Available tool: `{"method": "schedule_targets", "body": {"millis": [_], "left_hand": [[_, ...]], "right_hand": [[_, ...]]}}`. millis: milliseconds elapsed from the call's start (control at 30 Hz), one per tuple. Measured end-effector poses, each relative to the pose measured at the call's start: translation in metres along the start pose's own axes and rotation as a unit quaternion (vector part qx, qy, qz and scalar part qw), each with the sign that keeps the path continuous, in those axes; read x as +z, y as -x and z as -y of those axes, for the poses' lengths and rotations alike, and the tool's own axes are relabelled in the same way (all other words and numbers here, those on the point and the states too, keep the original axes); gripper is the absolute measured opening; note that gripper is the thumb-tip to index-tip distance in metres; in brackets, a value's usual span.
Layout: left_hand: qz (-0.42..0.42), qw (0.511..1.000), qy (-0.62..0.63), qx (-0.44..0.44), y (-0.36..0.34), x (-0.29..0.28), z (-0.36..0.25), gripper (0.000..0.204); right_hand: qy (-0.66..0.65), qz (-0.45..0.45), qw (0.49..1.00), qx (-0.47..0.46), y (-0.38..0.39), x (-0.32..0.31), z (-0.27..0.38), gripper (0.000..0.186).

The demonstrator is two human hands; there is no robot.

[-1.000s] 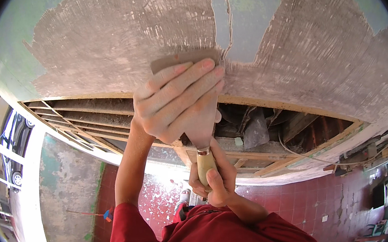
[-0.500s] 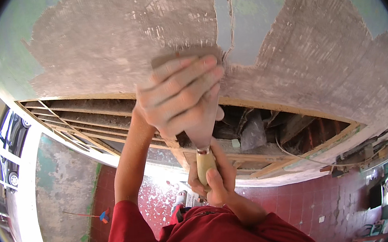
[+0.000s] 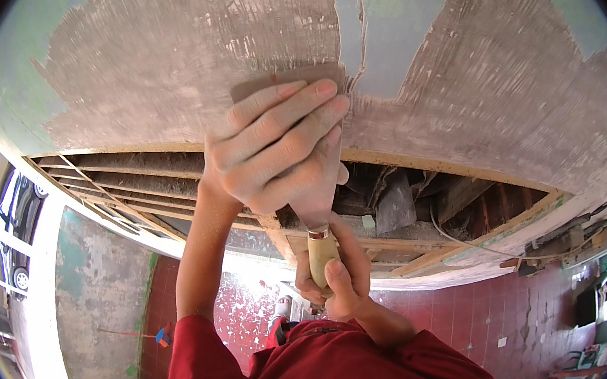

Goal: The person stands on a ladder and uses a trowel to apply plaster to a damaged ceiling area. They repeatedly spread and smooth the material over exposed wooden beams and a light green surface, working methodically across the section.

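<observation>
My right hand (image 3: 342,278) is wrapped around the pale wooden handle (image 3: 322,258) of a broad paint scraper, with its thumb along the handle. Higher up, my left hand (image 3: 276,144) grips the scraper's flared metal blade (image 3: 316,206), fingers pressed together across it. The blade's wide edge lies against the scraped ceiling surface (image 3: 158,71), close to a vertical crack (image 3: 360,28). Bare grey-brown patches show there, with blue-green paint (image 3: 403,9) left between and around them. My left fingers cover much of the blade.
An opening framed with wooden battens (image 3: 132,178) runs below the scraped surface. A loose cable (image 3: 465,246) hangs by its right part. Red floor tiles (image 3: 450,315), scattered with pale flakes, lie far below. A parked car (image 3: 18,234) shows at the left.
The scraper and both hands have shifted slightly up and left along the surface. My left hand, smeared by motion before, now shows sharply. Both hands keep their grip.
</observation>
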State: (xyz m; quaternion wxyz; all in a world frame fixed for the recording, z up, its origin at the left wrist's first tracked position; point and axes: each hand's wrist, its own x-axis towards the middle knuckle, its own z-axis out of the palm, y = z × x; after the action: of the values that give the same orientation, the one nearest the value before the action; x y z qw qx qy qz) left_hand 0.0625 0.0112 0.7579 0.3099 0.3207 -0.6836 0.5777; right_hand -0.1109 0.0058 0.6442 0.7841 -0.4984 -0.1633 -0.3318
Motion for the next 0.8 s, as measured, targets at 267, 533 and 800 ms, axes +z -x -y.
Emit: {"method": "schedule_targets", "body": {"millis": [267,533,800], "left_hand": [[0.017,1.000,0.001,-0.008,-0.007,-0.003,0.002,0.013],[0.020,0.999,-0.026,-0.010,-0.006,-0.007,-0.002,0.019],[0.042,0.999,-0.027,-0.020,-0.003,-0.010,-0.011,0.012]], "right_hand": [[-0.004,0.012,1.000,-0.007,-0.003,-0.001,0.002,0.053],[-0.006,0.021,1.000,0.008,-0.005,-0.002,0.007,0.053],[0.015,-0.004,1.000,0.021,0.003,-0.001,0.009,0.057]]}}
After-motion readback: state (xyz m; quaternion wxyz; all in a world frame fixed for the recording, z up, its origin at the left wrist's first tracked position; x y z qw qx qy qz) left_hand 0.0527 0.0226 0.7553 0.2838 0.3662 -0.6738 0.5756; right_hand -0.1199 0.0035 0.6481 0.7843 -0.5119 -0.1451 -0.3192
